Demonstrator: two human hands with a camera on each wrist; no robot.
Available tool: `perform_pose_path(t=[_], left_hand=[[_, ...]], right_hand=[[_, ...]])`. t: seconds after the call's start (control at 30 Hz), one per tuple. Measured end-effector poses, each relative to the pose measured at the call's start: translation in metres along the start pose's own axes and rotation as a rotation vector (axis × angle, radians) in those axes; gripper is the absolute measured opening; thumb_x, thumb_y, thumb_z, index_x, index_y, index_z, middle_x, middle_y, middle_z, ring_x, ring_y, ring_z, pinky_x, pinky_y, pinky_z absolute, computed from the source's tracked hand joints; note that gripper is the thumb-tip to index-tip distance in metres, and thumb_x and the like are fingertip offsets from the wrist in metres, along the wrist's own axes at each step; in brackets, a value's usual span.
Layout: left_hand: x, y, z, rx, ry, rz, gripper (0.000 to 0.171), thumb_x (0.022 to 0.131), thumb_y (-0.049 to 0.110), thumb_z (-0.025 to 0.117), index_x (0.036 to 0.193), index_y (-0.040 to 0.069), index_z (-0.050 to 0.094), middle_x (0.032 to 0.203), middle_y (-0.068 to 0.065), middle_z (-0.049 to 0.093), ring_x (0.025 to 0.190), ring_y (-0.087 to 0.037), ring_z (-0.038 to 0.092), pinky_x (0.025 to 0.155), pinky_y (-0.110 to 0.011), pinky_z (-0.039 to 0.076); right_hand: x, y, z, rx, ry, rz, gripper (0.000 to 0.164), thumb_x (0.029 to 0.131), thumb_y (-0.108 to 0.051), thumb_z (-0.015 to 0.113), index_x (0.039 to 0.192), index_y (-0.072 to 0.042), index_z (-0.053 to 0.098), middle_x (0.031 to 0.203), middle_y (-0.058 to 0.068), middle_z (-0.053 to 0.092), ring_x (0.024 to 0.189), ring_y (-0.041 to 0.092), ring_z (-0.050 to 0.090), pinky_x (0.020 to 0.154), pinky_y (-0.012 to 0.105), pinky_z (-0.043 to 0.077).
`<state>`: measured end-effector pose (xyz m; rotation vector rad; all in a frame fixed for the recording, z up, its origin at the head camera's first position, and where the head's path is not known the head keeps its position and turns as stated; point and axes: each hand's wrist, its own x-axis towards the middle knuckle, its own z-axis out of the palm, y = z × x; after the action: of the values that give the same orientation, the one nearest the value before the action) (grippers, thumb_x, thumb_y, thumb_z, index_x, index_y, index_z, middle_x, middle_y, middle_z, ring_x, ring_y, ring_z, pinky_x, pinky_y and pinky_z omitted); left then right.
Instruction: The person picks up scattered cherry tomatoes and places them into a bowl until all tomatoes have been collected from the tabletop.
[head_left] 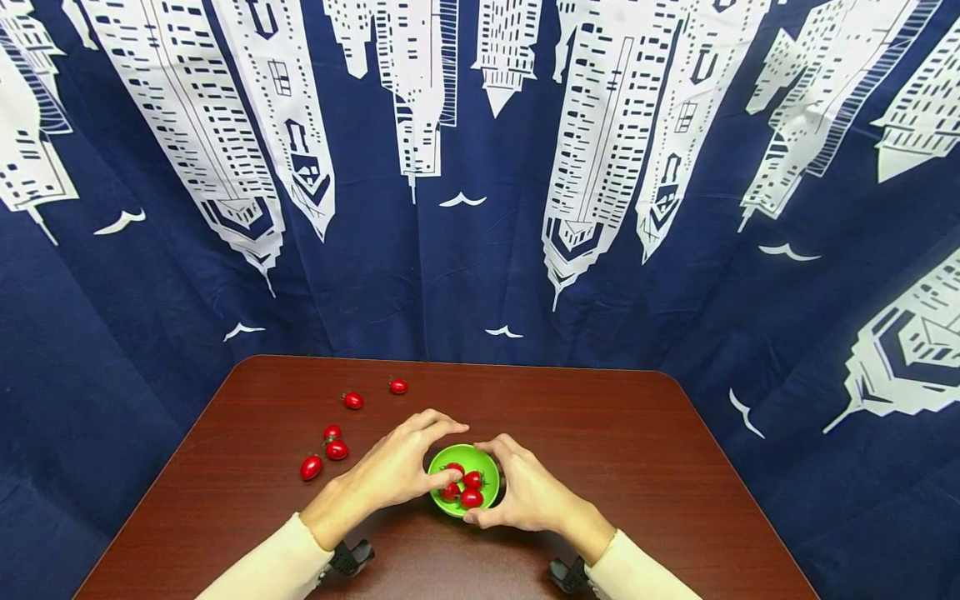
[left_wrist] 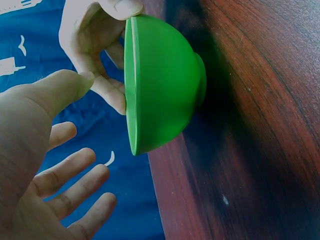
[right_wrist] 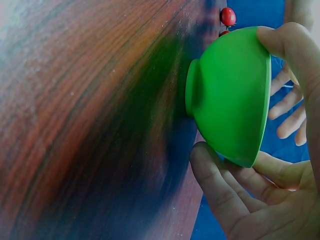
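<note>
A green bowl [head_left: 459, 454] with several small red tomatoes [head_left: 471, 498] in it is near the middle of the brown table. My right hand [head_left: 528, 492] grips the bowl at its right side, thumb on the near rim and fingers around the far side. From the left, my left hand [head_left: 408, 458] hovers over the bowl with its thumb above the tomatoes. In the left wrist view its fingers [left_wrist: 70, 170] are spread apart, away from the green bowl [left_wrist: 165, 85], and hold nothing. Whether the bowl's foot touches the table I cannot tell.
Left of the bowl, several more tomatoes [head_left: 337, 450] lie loose on the brown table [head_left: 600, 442], two of them farther back. A dark blue cloth [head_left: 480, 275] with white printed buildings hangs behind the table's far edge.
</note>
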<state>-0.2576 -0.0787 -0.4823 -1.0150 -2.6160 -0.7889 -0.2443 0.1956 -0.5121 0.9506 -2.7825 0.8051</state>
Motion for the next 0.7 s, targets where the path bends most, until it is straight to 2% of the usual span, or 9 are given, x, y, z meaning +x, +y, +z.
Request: perform_pose_path(t=[0.2, 0.43, 0.7], left_hand=[[-0.002, -0.002, -0.003, 0.007, 0.013, 0.017, 0.061, 0.095, 0.034, 0.099, 0.151, 0.024, 0.076, 0.143, 0.001, 0.074, 0.131, -0.023, 0.076, 0.110, -0.050, 0.067], [-0.005, -0.005, -0.007, 0.009, -0.003, -0.037, 0.061, 0.096, 0.038, 0.098, 0.152, 0.027, 0.076, 0.146, 0.002, 0.073, 0.132, -0.025, 0.076, 0.112, -0.052, 0.067], [-0.013, -0.012, -0.014, 0.054, 0.023, -0.045, 0.061, 0.095, 0.035, 0.099, 0.150, 0.025, 0.077, 0.144, 0.001, 0.074, 0.129, -0.027, 0.077, 0.108, -0.053, 0.068]], right_hand=[[0.000, 0.000, 0.000, 0.007, 0.005, -0.004, 0.093, 0.080, -0.055, 0.103, 0.150, -0.005, 0.068, 0.132, -0.001, 0.072, 0.113, 0.016, 0.074, 0.101, 0.033, 0.067], [0.001, 0.002, 0.000, 0.022, -0.003, -0.001, 0.093, 0.081, -0.056, 0.103, 0.150, -0.005, 0.068, 0.132, -0.001, 0.072, 0.113, 0.014, 0.074, 0.101, 0.032, 0.067], [0.001, 0.001, 0.000, 0.025, -0.015, 0.016, 0.095, 0.080, -0.059, 0.102, 0.151, -0.005, 0.067, 0.132, -0.001, 0.072, 0.115, 0.016, 0.074, 0.102, 0.034, 0.067]])
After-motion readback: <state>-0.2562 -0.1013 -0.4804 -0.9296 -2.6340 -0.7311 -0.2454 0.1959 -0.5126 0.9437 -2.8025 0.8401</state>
